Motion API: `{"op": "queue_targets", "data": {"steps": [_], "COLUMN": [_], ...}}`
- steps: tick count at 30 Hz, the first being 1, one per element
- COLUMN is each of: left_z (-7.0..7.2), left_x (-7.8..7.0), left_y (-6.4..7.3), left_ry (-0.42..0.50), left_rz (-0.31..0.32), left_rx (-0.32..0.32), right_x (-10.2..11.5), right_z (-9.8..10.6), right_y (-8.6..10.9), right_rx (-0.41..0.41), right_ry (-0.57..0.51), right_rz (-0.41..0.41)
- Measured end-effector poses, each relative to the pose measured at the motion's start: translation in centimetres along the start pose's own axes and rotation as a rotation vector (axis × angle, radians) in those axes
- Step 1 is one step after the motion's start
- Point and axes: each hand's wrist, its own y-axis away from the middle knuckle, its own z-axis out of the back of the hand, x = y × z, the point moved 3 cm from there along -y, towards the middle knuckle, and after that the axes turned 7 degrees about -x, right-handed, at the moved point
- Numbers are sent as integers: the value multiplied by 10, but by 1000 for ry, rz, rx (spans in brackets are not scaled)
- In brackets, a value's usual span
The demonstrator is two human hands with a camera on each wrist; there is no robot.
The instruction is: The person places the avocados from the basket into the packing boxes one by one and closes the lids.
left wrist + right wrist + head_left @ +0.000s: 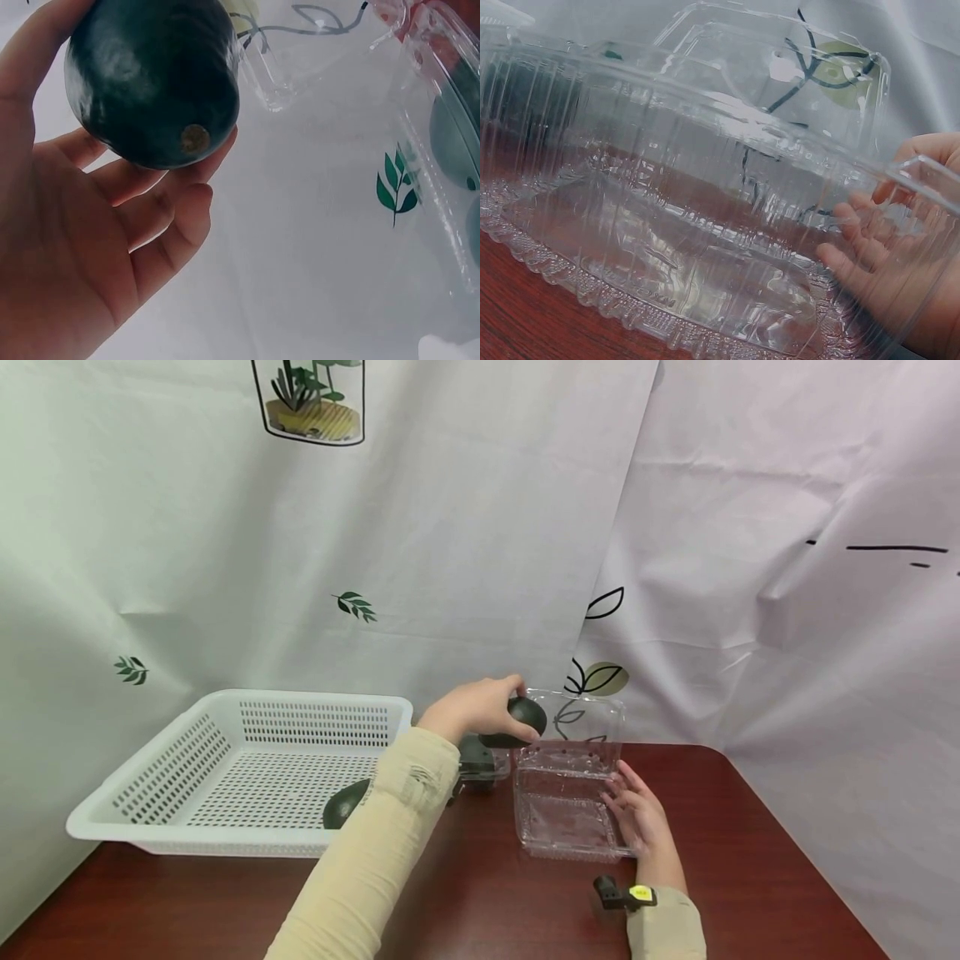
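Observation:
My left hand [480, 706] holds a dark green avocado [529, 713] in the air, fingers and thumb curved around it. The avocado's brown stem end faces the camera in the left wrist view. Just right of and below it stands a clear plastic clamshell box [570, 847], its lid [581, 718] raised at the back; no fruit shows inside. My right hand [641, 814] is at the box's right side, fingers loosely bent against the clear wall. In the right wrist view the fingers [855, 277] show through the plastic.
A white slotted basket [240, 837] stands on the left, one avocado [345, 803] at its near right corner, partly behind my left sleeve. Another clear box [501, 767] with dark green fruit sits behind my left forearm. A printed cloth [480, 527] hangs behind the dark red table [720, 827].

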Motion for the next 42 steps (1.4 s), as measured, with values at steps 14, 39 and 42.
{"op": "queue_targets", "data": {"steps": [14, 39, 42], "left_z": [-14, -42, -46], "left_x": [-12, -32, -34], "left_y": [-6, -16, -17], "left_ry": [-3, 51, 28], "left_rz": [-46, -31, -37], "left_rx": [14, 38, 44], "right_x": [-1, -3, -3], "right_z": [2, 2, 2], "right_y": [-2, -2, -2], "right_rx": [17, -6, 2], "right_ry": [3, 31, 28], "right_rz": [22, 3, 13]}}
